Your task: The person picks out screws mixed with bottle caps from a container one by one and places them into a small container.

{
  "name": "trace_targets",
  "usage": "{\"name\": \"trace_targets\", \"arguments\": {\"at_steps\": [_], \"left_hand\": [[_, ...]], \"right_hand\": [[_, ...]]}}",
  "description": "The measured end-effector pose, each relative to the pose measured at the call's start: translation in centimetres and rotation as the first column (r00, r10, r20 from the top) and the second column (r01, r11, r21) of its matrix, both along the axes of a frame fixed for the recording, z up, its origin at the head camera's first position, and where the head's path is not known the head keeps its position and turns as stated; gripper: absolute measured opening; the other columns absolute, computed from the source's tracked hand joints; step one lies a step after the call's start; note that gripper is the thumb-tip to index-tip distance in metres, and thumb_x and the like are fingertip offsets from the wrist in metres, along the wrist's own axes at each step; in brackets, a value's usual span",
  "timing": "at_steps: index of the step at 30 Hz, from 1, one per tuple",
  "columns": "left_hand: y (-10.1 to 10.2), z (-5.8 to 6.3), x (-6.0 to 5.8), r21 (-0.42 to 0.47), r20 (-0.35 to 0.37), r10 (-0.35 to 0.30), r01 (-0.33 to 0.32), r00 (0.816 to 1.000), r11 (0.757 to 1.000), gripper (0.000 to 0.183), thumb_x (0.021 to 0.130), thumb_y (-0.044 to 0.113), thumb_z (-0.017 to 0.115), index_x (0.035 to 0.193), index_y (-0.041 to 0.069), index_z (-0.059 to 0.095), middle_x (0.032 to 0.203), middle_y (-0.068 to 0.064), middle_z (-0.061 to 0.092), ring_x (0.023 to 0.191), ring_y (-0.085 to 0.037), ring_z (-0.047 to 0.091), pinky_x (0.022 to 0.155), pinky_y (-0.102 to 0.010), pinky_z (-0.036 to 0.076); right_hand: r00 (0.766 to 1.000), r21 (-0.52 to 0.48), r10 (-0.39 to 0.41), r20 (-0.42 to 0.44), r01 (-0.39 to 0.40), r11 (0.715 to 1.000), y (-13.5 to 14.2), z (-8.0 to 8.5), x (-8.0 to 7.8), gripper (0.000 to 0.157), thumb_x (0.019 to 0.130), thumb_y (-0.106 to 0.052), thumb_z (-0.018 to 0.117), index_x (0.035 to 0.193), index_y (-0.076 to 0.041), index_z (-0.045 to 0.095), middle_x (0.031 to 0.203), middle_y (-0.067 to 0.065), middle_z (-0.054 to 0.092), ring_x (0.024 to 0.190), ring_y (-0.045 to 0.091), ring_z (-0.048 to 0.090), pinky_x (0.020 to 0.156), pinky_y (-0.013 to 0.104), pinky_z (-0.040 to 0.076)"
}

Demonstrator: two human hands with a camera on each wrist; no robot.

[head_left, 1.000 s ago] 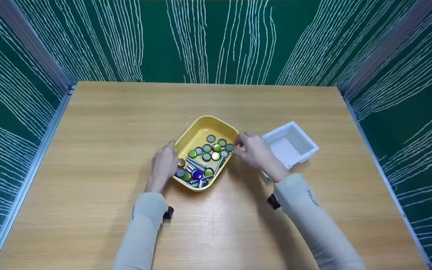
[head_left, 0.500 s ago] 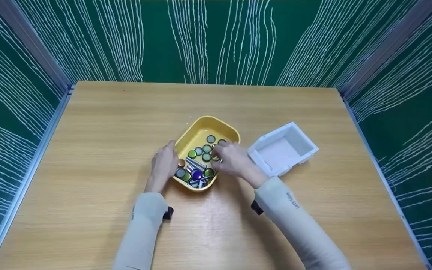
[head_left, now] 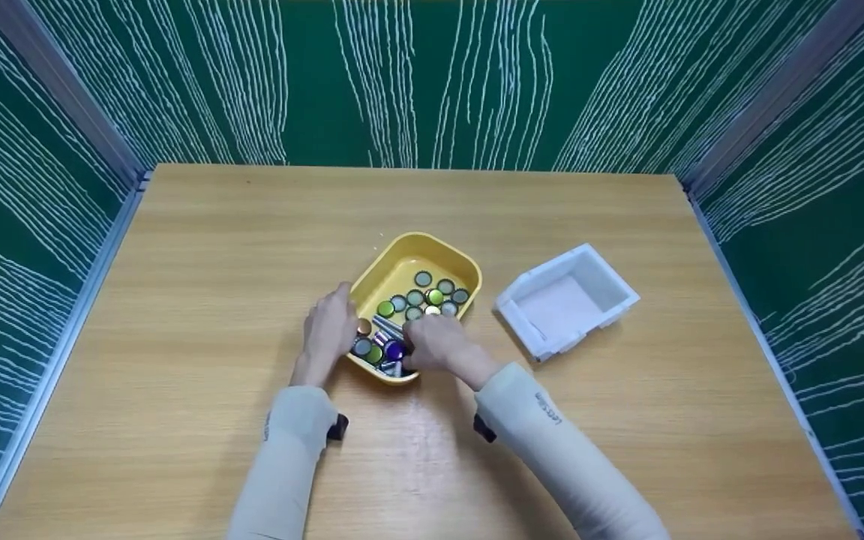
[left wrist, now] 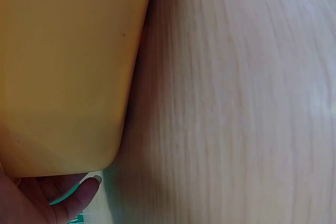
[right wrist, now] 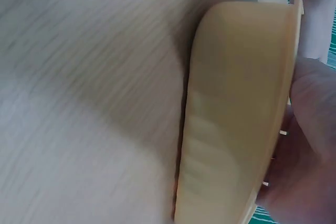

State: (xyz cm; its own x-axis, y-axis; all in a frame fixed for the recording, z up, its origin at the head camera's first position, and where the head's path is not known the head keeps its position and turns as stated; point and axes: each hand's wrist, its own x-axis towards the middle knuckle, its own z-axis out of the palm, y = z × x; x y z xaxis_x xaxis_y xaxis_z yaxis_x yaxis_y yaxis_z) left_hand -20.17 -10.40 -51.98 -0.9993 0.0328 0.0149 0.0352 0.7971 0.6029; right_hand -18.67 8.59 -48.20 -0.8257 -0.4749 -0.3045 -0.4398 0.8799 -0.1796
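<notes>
A yellow plastic tub (head_left: 378, 271) stands mid-table, holding several bottle caps (head_left: 415, 298) and metal bolts (head_left: 388, 327), with a purple cap (head_left: 394, 350) near its front end. My left hand (head_left: 329, 326) grips the tub's left rim; in the left wrist view the thumb and fingers (left wrist: 79, 200) show at the tub's end. My right hand (head_left: 438, 343) reaches over the right rim, its fingers down among the bolts and caps at the front end. The fingertips are hidden, and I cannot tell whether they pinch anything. In the right wrist view the hand (right wrist: 312, 145) overhangs the rim.
To the right of the tub stands a white plastic bin (head_left: 563, 304), angled on the wooden table (head_left: 252, 225). Green walls with white streaks (head_left: 312, 90) enclose the table at the back and sides.
My right hand has moved left from beside the white bin, over the tub's right rim, then down to the bolts at its front end. The left hand has stayed on the rim.
</notes>
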Motion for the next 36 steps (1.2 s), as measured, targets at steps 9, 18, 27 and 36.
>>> {"name": "trace_targets", "arguments": {"at_steps": [9, 18, 27, 36], "left_hand": [[0.1, -0.1, 0.1, -0.005, -0.009, 0.002, -0.002, 1.000, 1.000, 0.033, 0.101, 0.014, 0.044, 0.131, 0.005, 0.054, 0.108, -0.022, 0.069, 0.096, -0.043, 0.067, 0.079, -0.055, 0.055], [-0.1, -0.2, 0.3, 0.010, 0.040, 0.007, -0.007, 0.999, 1.000, 0.038, 0.103, 0.016, 0.044, 0.139, 0.006, 0.049, 0.115, -0.022, 0.067, 0.100, -0.040, 0.066, 0.084, -0.052, 0.056], [0.0, 0.0, 0.1, 0.003, 0.025, 0.001, -0.001, 1.000, 1.000, 0.038, 0.103, 0.017, 0.044, 0.139, 0.006, 0.049, 0.112, -0.021, 0.068, 0.098, -0.040, 0.066, 0.083, -0.053, 0.056], [0.1, 0.0, -0.1, -0.011, 0.006, 0.013, -0.013, 1.000, 1.000, 0.032, 0.101, 0.015, 0.045, 0.130, 0.005, 0.055, 0.108, -0.020, 0.069, 0.097, -0.042, 0.067, 0.080, -0.055, 0.055]], "right_hand": [[0.991, 0.062, -0.117, 0.072, 0.112, 0.992, -0.5, -0.7, 0.1, 0.012, 0.077, -0.022, 0.070, 0.078, -0.012, 0.064, 0.089, 0.006, 0.071, 0.088, 0.025, 0.064, 0.101, 0.043, 0.044], [0.994, 0.096, -0.065, 0.093, 0.056, 0.994, -1.3, -0.5, 0.3, 0.003, 0.082, -0.013, 0.068, 0.083, -0.014, 0.066, 0.097, 0.006, 0.073, 0.104, 0.029, 0.067, 0.118, 0.050, 0.030], [0.992, 0.050, 0.114, -0.046, -0.112, 0.992, -0.8, 0.0, 0.0, 0.009, 0.084, -0.004, 0.069, 0.092, -0.009, 0.071, 0.091, 0.009, 0.073, 0.087, 0.027, 0.069, 0.080, 0.038, 0.058], [0.960, 0.082, 0.204, -0.192, -0.191, 0.978, 0.0, 0.2, 0.0, 0.012, 0.079, -0.006, 0.073, 0.091, -0.010, 0.071, 0.095, 0.009, 0.073, 0.099, 0.029, 0.064, 0.093, 0.041, 0.051]]}}
